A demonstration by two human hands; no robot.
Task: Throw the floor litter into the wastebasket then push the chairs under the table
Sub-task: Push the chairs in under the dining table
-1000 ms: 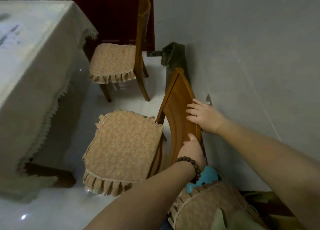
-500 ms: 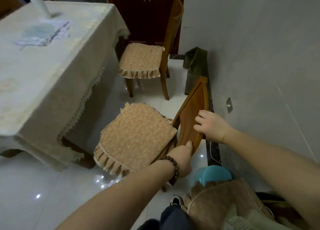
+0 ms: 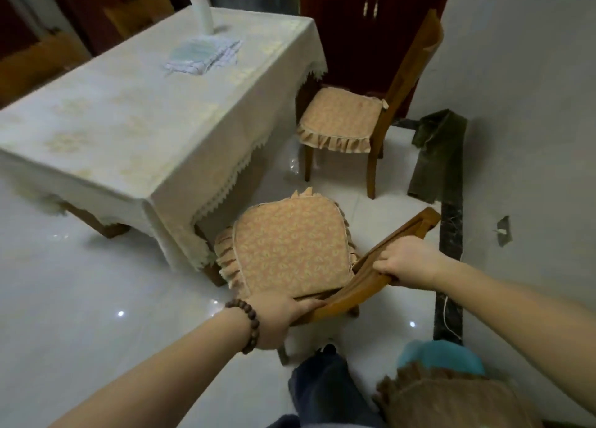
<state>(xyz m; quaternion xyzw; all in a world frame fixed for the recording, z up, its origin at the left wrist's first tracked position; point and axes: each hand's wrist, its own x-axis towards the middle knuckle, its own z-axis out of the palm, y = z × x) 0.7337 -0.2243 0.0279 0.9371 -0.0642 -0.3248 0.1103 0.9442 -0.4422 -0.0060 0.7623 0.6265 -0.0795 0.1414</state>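
A desk draped in a cream lace-edged tablecloth [image 3: 135, 117] fills the upper left, carrying a white cylindrical bottle [image 3: 202, 10] and a folded checked cloth [image 3: 201, 55]. Beyond its far corner stands a second wooden chair with a frilled orange seat cushion [image 3: 342, 121], turned toward the desk and well apart from the near one. A dark green cloth [image 3: 435, 156] lies crumpled on the glossy white tiled floor [image 3: 80, 298] against the grey wall [image 3: 522, 88]. A brown frilled cushion [image 3: 451, 402] and something teal [image 3: 442, 356] sit at the lower right.

The near wooden chair with a patterned orange frilled cushion [image 3: 287, 247] stands at the desk's near corner, its seat front just beside the hanging tablecloth edge and desk leg, its backrest toward the person. The left hand [image 3: 277, 318], wearing a dark bead bracelet [image 3: 248, 324], has its grip curled round the backrest's lower end; the right hand [image 3: 409, 259] clasps the backrest's top rail.
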